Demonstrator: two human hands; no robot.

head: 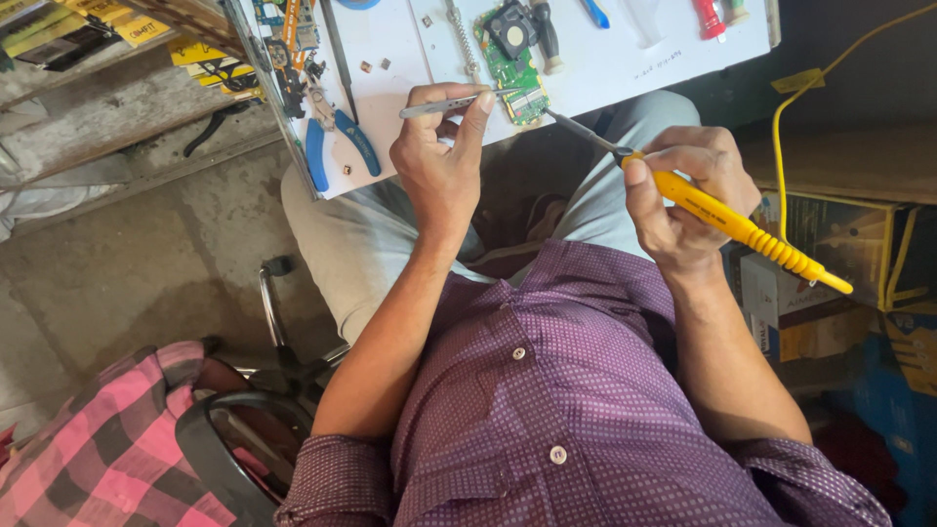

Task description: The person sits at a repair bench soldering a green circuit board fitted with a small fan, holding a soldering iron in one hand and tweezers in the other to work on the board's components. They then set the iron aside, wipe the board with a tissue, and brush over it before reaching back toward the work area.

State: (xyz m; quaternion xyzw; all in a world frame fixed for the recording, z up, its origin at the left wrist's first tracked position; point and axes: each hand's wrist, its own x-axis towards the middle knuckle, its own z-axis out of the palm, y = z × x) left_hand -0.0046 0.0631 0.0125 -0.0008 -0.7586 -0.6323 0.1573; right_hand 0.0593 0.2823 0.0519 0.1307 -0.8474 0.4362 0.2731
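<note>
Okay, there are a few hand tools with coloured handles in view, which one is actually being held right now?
The yellow-handled soldering iron, gripped in the right hand. The blue-handled pliers and the red-handled tool lie untouched on the white board.

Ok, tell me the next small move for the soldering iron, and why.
Probably ease the soldering iron tip in the right hand slightly forward onto the green circuit board. The left hand holds tweezers with their points at the board's lower edge, and the iron's tip sits just short of that spot.
</note>
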